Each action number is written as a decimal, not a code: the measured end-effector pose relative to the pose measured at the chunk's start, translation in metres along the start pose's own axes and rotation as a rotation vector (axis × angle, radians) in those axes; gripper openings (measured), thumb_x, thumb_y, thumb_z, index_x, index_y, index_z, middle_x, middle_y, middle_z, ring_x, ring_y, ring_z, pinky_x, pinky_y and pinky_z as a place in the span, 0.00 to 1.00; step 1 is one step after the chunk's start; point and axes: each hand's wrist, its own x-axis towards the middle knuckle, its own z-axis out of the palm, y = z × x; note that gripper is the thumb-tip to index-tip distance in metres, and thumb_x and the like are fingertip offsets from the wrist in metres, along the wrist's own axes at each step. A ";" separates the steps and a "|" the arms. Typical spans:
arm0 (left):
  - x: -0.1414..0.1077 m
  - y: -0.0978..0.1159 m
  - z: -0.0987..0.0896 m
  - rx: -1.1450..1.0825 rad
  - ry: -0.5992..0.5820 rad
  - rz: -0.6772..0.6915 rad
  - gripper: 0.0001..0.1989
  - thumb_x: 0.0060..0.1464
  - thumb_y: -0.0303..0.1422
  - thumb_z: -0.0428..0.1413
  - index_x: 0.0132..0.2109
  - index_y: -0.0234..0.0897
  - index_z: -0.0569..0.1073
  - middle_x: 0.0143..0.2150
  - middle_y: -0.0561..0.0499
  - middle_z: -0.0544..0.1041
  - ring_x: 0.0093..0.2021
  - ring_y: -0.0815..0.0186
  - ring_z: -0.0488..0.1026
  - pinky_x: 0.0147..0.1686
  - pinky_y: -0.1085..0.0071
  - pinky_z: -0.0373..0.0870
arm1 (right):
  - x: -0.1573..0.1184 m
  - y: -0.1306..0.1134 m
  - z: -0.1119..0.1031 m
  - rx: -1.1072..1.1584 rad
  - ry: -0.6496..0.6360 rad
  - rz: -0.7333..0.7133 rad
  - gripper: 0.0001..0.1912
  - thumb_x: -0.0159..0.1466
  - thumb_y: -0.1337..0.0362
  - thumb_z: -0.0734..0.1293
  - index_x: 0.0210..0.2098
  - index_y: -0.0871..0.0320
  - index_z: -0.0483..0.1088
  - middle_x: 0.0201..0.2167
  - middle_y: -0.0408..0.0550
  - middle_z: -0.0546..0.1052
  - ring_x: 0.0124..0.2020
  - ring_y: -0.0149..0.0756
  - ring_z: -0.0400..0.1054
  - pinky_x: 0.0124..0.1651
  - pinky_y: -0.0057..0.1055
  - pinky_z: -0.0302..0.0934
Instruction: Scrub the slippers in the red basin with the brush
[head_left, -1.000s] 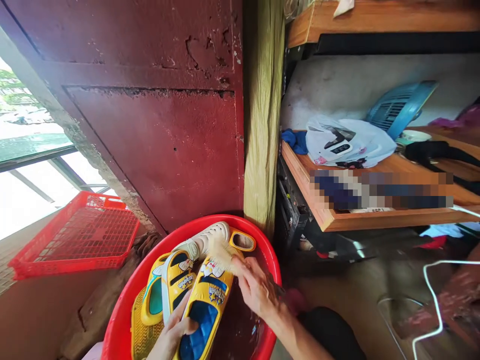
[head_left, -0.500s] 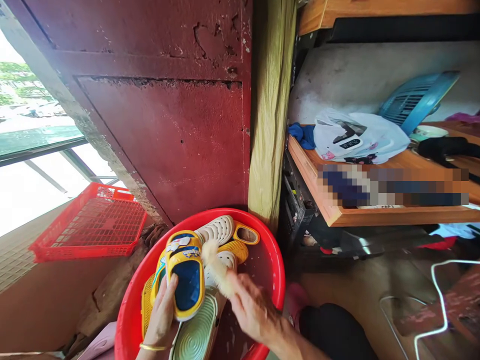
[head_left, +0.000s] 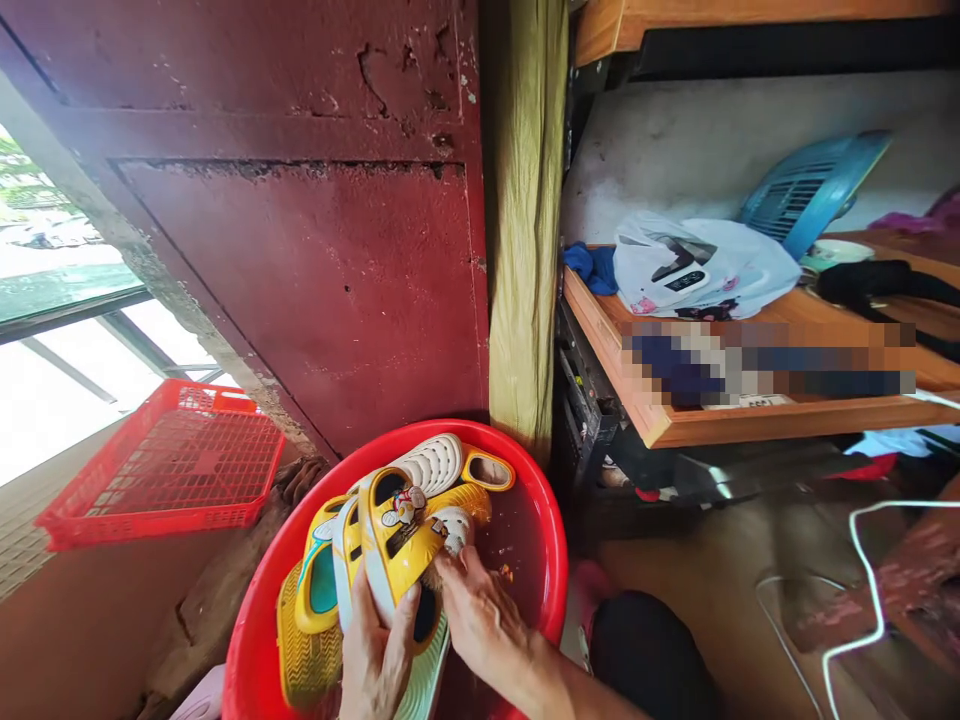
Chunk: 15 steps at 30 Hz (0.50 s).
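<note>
My left hand point(head_left: 379, 640) grips a yellow slipper point(head_left: 414, 556) with white edging and a cartoon charm, tilted over a red basin point(head_left: 556, 560). Wrapped round a brush, my right hand point(head_left: 487, 615) presses against the slipper's open end. Only a bit of the brush's pale bristles point(head_left: 433, 577) shows; its handle is hidden in my fingers. Under and around my hands the basin holds more footwear: a white clog point(head_left: 433, 462), a yellow slipper with a teal insole point(head_left: 322, 585), a pale green slipper point(head_left: 427, 672) and several others, with murky water at the right.
A red plastic crate point(head_left: 202, 460) sits left of the basin. Behind stands a dark red metal door point(head_left: 300, 280). To the right, a wooden shelf point(head_left: 675, 428) carries a white plastic bag point(head_left: 705, 265) and a blue fan point(head_left: 817, 190). A white metal frame point(head_left: 870, 580) stands lower right.
The slipper in my left hand has turned from showing its blue insole to lying on its side. My right hand has brought the brush from beside the slipper to its opening.
</note>
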 end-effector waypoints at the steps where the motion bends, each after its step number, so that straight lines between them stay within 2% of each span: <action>1: -0.003 -0.001 0.004 0.041 0.054 0.049 0.48 0.40 0.38 0.72 0.66 0.43 0.60 0.65 0.41 0.69 0.70 0.40 0.57 0.65 0.58 0.59 | 0.001 -0.001 0.000 0.024 0.006 -0.013 0.26 0.68 0.71 0.59 0.64 0.51 0.60 0.52 0.56 0.76 0.38 0.42 0.78 0.38 0.31 0.73; 3: -0.007 -0.001 0.008 0.084 0.134 0.162 0.44 0.42 0.39 0.71 0.65 0.41 0.63 0.63 0.41 0.70 0.67 0.42 0.62 0.66 0.59 0.58 | 0.000 -0.002 -0.005 0.063 -0.026 -0.036 0.25 0.68 0.70 0.60 0.64 0.51 0.61 0.48 0.53 0.77 0.34 0.40 0.77 0.37 0.30 0.73; 4: -0.008 0.000 0.009 0.070 0.135 0.196 0.41 0.43 0.39 0.70 0.63 0.40 0.64 0.63 0.42 0.71 0.66 0.43 0.63 0.66 0.60 0.57 | -0.002 -0.003 -0.008 0.073 -0.057 -0.044 0.25 0.68 0.69 0.61 0.64 0.50 0.61 0.45 0.51 0.78 0.32 0.39 0.77 0.35 0.30 0.73; 7: -0.001 0.006 0.001 0.030 0.126 0.224 0.30 0.50 0.43 0.65 0.58 0.40 0.69 0.60 0.44 0.73 0.65 0.47 0.64 0.67 0.62 0.57 | -0.011 -0.004 -0.021 0.057 -0.176 -0.075 0.27 0.67 0.69 0.62 0.63 0.44 0.63 0.40 0.45 0.78 0.27 0.36 0.75 0.31 0.28 0.70; 9: 0.009 0.008 -0.008 0.070 0.163 0.236 0.25 0.55 0.46 0.60 0.56 0.40 0.70 0.59 0.45 0.73 0.64 0.48 0.64 0.67 0.61 0.56 | -0.018 -0.003 -0.027 0.017 -0.243 -0.106 0.27 0.65 0.69 0.64 0.61 0.39 0.66 0.37 0.42 0.78 0.26 0.35 0.74 0.27 0.26 0.66; 12: 0.022 0.007 -0.018 0.131 0.195 0.271 0.24 0.57 0.49 0.57 0.54 0.40 0.70 0.56 0.44 0.73 0.62 0.47 0.65 0.66 0.56 0.57 | -0.025 0.007 -0.035 0.024 -0.308 -0.116 0.22 0.64 0.66 0.65 0.54 0.37 0.72 0.32 0.40 0.77 0.25 0.35 0.73 0.25 0.26 0.63; 15: 0.026 0.003 -0.019 0.144 0.229 0.274 0.23 0.52 0.46 0.62 0.51 0.40 0.70 0.52 0.45 0.75 0.60 0.47 0.67 0.64 0.55 0.60 | -0.021 0.030 -0.046 0.165 -0.382 -0.136 0.19 0.61 0.66 0.67 0.48 0.38 0.76 0.29 0.37 0.77 0.28 0.34 0.73 0.31 0.25 0.64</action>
